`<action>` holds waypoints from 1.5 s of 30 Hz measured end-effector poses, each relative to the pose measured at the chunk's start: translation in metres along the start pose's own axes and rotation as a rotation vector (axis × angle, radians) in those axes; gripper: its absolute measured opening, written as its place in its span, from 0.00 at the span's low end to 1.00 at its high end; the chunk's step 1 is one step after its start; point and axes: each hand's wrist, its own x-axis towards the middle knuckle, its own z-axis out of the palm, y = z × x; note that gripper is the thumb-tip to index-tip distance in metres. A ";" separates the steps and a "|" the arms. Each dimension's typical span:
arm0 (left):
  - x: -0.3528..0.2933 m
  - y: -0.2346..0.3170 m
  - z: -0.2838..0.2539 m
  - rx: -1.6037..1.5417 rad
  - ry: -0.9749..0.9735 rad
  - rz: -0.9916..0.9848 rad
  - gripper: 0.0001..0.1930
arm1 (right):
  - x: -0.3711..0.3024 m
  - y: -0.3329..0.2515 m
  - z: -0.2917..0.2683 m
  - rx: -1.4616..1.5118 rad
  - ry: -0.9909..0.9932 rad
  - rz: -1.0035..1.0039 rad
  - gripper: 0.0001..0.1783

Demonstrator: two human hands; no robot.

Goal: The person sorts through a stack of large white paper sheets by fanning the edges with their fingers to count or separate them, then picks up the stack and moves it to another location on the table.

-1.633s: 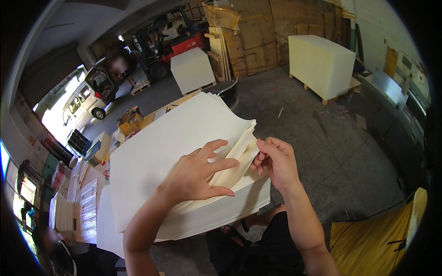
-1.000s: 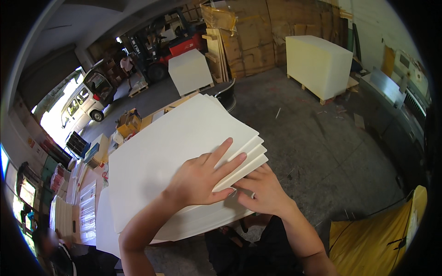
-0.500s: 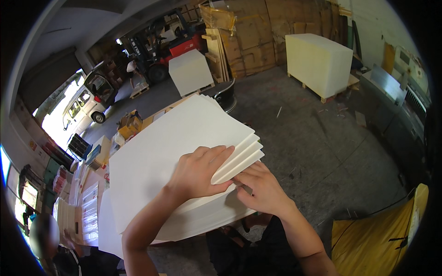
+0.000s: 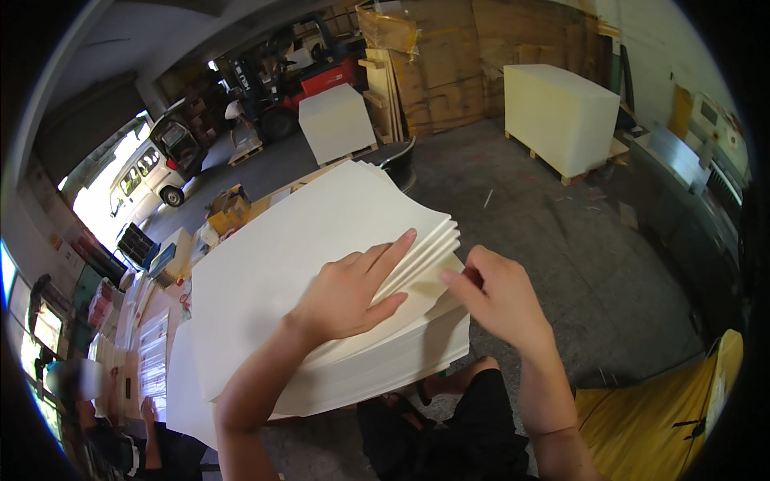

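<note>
1. Head view: one stack of white paper (image 4: pixel 273 264) is set at the centre, its long axis slanted from lower left to upper right, its fanned corner pointed right.
2. The left hand (image 4: pixel 349 297) is laid on top, thumb and forefinger spread wide.
3. The right hand (image 4: pixel 501 293) is held beside that corner, fingers curled; whether paper is pinched cannot be told.
4. Beyond, two pale blocks (image 4: pixel 557 120), one forklift (image 4: pixel 327 78) and one van (image 4: pixel 138 186) are seen.

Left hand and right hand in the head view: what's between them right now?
In the head view, the fanned corner of the white sheet stack lies between the left hand and right hand.
</note>
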 end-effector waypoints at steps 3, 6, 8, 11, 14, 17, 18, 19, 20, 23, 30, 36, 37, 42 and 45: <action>0.007 -0.001 -0.005 -0.045 0.062 0.090 0.33 | 0.007 0.010 0.026 0.345 0.098 0.047 0.22; 0.005 -0.001 -0.012 -0.104 -0.027 0.089 0.26 | 0.015 0.004 0.028 1.215 0.061 0.374 0.23; 0.005 -0.004 -0.011 -0.138 -0.035 0.049 0.24 | 0.015 0.006 0.034 0.744 0.066 0.275 0.24; 0.002 -0.001 -0.014 -0.163 -0.054 0.027 0.24 | 0.016 0.006 0.032 0.831 0.019 0.330 0.23; 0.002 0.006 -0.017 -0.148 -0.059 0.019 0.30 | 0.017 0.005 0.030 1.155 -0.014 0.432 0.22; 0.002 0.007 -0.016 -0.117 -0.049 0.024 0.35 | 0.017 0.005 0.032 1.149 -0.005 0.417 0.23; 0.001 0.007 -0.015 -0.107 -0.045 0.029 0.36 | 0.017 0.005 0.032 1.149 -0.006 0.413 0.23; 0.002 0.006 -0.014 -0.114 -0.051 0.027 0.36 | 0.017 0.005 0.032 1.146 -0.005 0.410 0.23; 0.002 0.004 -0.014 -0.120 -0.057 0.025 0.36 | 0.017 0.006 0.032 1.144 -0.004 0.406 0.23; 0.004 0.000 -0.013 -0.148 -0.071 0.022 0.36 | 0.016 0.009 0.029 1.061 -0.016 0.401 0.23; 0.001 -0.003 -0.021 -0.171 -0.099 0.031 0.27 | 0.015 0.013 0.026 1.016 -0.026 0.333 0.26; 0.007 0.007 -0.018 -0.149 -0.101 -0.012 0.27 | 0.017 0.015 0.038 0.838 0.002 0.333 0.25; 0.005 0.005 -0.018 -0.146 -0.099 0.000 0.26 | 0.020 0.013 0.035 0.959 -0.017 0.356 0.24; 0.005 0.008 -0.019 -0.145 -0.050 0.041 0.28 | 0.022 0.014 0.030 1.234 -0.052 0.403 0.22; 0.003 0.009 -0.018 -0.129 -0.038 0.024 0.33 | 0.021 0.012 0.030 1.237 -0.049 0.405 0.22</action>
